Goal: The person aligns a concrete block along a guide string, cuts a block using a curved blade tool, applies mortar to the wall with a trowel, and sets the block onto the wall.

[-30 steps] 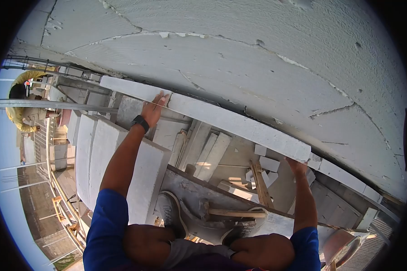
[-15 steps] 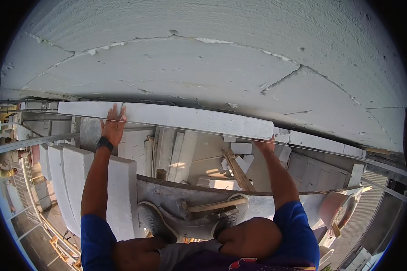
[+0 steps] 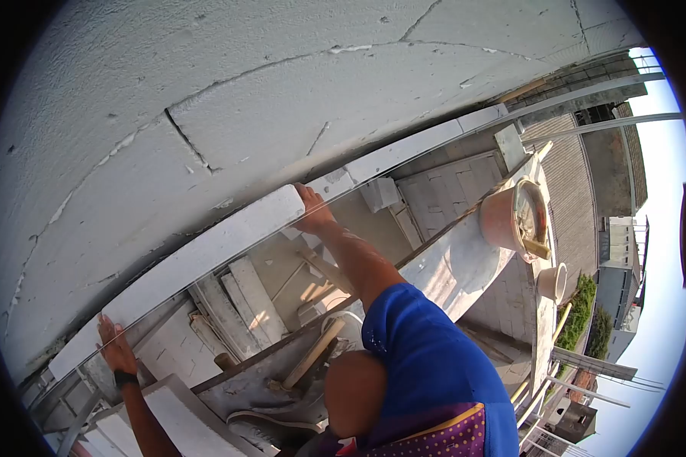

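A long white block (image 3: pixel 206 247) lies along the base of the pale block wall (image 3: pixel 282 99), beside a thin taut line. My left hand (image 3: pixel 117 345), a dark watch at its wrist, rests with spread fingers against the block's outer side near the lower left. At the block's right end is my right hand (image 3: pixel 311 211), its fingers against the end face. Whether those fingers press or grip is hard to tell. Further right, another white block (image 3: pixel 427 146) continues the row.
My feet are on a plank platform (image 3: pixel 442 266) with a wooden-handled tool (image 3: pixel 312 354). A bucket with mortar (image 3: pixel 504 219) and a smaller bucket (image 3: pixel 551 282) stand at the right. Large white slabs (image 3: pixel 179 419) are at lower left. Metal bars cross the upper right.
The view has turned toward the right, bringing the buckets and buildings further into sight. Both hands stay at about the same places on the block; the co-worker at the left is out of view.
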`<state>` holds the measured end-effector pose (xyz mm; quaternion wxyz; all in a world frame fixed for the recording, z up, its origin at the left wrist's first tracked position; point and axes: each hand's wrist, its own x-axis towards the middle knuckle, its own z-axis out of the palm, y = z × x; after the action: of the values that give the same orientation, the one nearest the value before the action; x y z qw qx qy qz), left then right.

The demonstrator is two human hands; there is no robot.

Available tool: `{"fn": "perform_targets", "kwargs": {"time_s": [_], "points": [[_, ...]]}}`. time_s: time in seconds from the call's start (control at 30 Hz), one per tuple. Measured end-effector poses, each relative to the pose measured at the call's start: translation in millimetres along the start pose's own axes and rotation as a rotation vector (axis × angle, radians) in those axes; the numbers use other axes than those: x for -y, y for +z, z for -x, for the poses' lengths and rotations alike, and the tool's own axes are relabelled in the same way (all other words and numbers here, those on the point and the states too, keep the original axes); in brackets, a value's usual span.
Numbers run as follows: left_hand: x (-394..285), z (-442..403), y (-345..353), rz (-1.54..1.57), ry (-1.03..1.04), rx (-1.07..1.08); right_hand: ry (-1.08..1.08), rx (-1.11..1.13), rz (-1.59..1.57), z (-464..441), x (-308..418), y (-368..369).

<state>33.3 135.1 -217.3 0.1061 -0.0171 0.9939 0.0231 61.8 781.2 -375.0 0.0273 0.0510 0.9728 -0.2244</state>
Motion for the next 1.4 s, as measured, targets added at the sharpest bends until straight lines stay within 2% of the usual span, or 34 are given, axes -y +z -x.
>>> {"fn": "perform_targets", "kwargs": {"time_s": [0.17, 0.27, 0.37, 0.67, 1.0, 1.07, 1.2, 1.4], "points": [[20.3, -6.4, 13.1, 0.044, 0.019, 0.021, 0.036, 0.132, 0.054, -7.5, 2.6, -10.6], [23.1, -6.1, 16.0, 0.105, 0.028, 0.0, 0.039, 0.122, 0.032, -6.7, 1.1, -8.1], [10.0, -3.6, 7.5, 0.018, 0.01, 0.004, 0.031, 0.096, 0.051, -4.2, -1.8, -2.2], [17.6, -7.3, 12.2, 0.024, 0.1, -0.037, 0.001, 0.051, 0.065, -0.5, -7.3, 9.4], [-2.5, -1.7, 4.7, -0.113, 0.142, -0.089, 0.016, 0.073, 0.022, 2.4, -0.3, -4.6], [-5.0, 0.5, 2.7, -0.119, 0.17, -0.099, 0.015, 0.126, 0.136, -2.5, -7.6, 9.0], [-15.7, 3.5, -4.5, -0.111, 0.139, -0.111, -0.14, 0.032, 0.158, -1.4, -27.5, 27.0], [-5.0, 1.5, 2.5, -0.123, 0.107, -0.056, -0.114, 0.014, 0.175, 1.6, -27.4, 32.5]]}}
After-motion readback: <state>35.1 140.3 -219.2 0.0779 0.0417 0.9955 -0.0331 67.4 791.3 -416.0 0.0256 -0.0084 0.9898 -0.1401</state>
